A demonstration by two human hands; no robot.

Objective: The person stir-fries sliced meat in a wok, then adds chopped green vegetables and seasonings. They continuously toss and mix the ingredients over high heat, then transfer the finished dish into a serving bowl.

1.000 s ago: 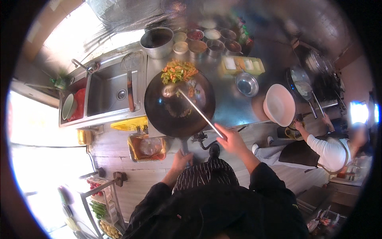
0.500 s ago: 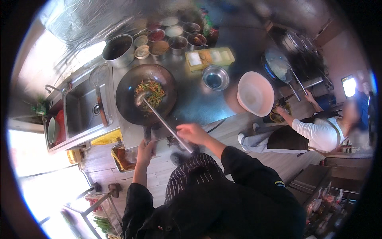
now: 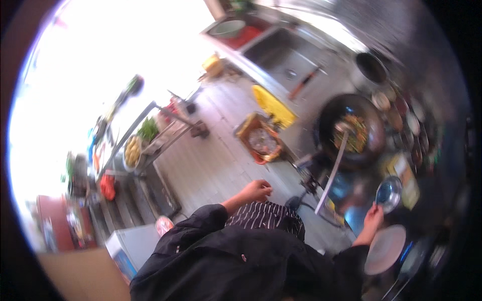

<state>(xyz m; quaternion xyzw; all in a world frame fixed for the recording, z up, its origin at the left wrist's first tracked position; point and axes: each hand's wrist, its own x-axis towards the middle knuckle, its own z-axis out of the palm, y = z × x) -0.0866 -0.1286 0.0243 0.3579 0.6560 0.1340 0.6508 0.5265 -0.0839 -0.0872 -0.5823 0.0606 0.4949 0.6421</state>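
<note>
My right hand grips the near rim of a small shiny metal bowl on the right. In the dark wok, several cut strips of green and red food lie under the head of a long-handled ladle. The ladle rests in the wok with its handle leaning out over the counter edge, and neither hand touches it. My left hand hangs by the striped apron, empty, its fingers loosely bent and apart; motion blurs it a little.
Beyond the wok stand a deep pot and several seasoning bowls. A yellow condiment box and a pale basin are at the right. The sink is at the back. On the floor sits an orange-rimmed bin; a rack stands left.
The view has swung left. My left hand has let go of the wok handle and moved back. My right hand has left the ladle and taken hold of the metal bowl.
</note>
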